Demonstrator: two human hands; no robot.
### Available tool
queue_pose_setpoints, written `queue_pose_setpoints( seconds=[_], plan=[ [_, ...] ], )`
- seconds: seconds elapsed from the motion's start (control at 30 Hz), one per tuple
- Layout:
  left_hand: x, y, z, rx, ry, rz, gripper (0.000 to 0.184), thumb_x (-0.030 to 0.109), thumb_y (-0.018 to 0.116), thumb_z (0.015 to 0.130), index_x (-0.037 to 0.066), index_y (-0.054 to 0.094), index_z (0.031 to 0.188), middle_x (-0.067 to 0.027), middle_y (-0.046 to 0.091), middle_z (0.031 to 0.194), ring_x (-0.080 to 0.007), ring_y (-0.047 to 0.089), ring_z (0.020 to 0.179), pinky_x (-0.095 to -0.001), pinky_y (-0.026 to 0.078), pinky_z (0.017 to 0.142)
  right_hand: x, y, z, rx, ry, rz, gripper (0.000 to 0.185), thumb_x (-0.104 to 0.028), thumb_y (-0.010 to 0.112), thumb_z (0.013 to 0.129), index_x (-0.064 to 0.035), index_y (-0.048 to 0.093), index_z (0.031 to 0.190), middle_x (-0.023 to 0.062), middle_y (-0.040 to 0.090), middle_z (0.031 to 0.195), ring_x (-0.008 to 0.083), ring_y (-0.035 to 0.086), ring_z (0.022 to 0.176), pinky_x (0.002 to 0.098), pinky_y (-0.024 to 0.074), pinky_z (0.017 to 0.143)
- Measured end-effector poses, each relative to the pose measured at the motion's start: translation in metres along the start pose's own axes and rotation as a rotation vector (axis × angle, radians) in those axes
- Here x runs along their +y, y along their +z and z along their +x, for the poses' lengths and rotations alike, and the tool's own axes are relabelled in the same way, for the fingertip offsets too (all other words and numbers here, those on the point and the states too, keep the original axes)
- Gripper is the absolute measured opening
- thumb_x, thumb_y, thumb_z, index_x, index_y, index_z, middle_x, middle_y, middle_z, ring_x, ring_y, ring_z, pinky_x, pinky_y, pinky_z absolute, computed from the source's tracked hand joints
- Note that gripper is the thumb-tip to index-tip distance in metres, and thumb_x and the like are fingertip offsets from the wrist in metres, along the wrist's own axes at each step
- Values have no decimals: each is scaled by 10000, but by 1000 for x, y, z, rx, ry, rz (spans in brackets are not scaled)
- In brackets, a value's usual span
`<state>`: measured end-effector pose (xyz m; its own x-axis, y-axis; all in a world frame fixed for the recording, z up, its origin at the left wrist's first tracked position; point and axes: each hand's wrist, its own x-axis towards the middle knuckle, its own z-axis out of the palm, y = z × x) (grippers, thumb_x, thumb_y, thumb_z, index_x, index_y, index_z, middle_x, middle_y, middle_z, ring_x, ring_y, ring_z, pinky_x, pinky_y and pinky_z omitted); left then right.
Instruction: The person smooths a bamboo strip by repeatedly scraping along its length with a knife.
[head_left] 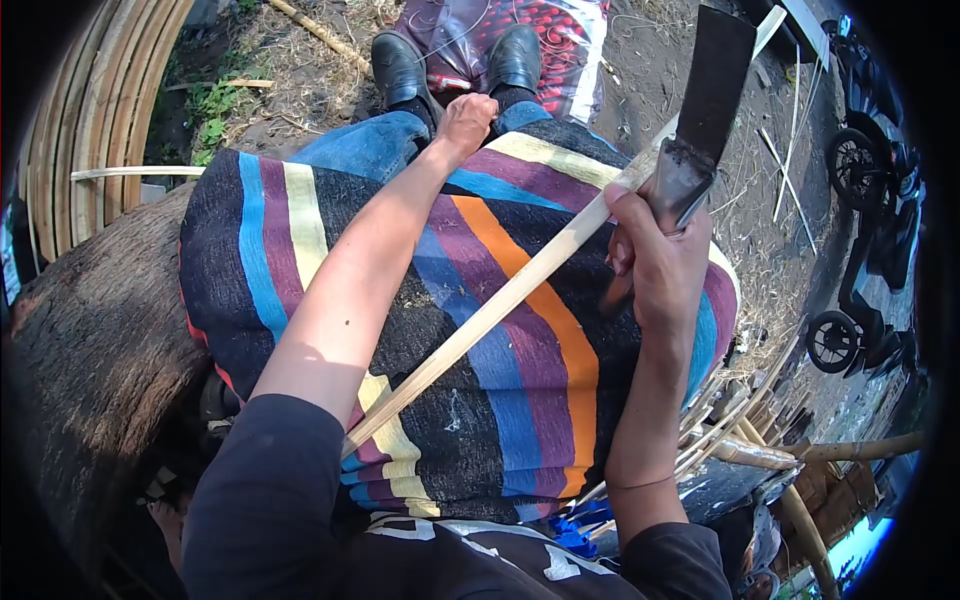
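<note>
My right hand (668, 255) is closed around a chopping knife (715, 85) with a broad, dark, square-ended blade and a folded metal socket. Its blade points up and away from me. A long pale split-bamboo strip (520, 290) runs slantwise from near my left elbow, passes by my right thumb and goes on behind the blade. The thumb lies against the strip. Over by the knees, my left hand (468, 125) is closed in a fist; whatever its fingers may hold is hidden. A striped cloth (420, 265) covers my lap under both arms.
Long wooden or bamboo slats (100, 120) stand at the left beside a thick log (110, 310). A red-and-white patterned sack (570, 50) lies under my shoes (515, 58). At the right are a motorbike (870, 190) and a bamboo pole (860, 447), with cut strips scattered on the ground.
</note>
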<state>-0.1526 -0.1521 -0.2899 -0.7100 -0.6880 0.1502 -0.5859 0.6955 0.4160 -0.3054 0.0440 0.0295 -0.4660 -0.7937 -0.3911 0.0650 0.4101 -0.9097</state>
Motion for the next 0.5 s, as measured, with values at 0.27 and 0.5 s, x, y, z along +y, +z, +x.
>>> queue_pose_setpoints(
  seconds=[0.27,0.5],
  plan=[
    [21,-6,-21,57,-834,-357,235,82,649,782,-41,695,977,-246,702,943,-412,676,963,-430,534,912,3,0,3,10,18,-22,228,-161,700,878,-39,603,711,-19,524,545,64,496,457,234,382,448],
    [-65,51,-85,-742,-773,-217,373,179,655,795,-43,680,1094,-304,654,1155,-399,627,1162,-457,514,948,3,1,0,-2,-15,30,221,-155,694,882,-46,596,717,-20,521,547,60,493,455,229,386,447]
  ],
)
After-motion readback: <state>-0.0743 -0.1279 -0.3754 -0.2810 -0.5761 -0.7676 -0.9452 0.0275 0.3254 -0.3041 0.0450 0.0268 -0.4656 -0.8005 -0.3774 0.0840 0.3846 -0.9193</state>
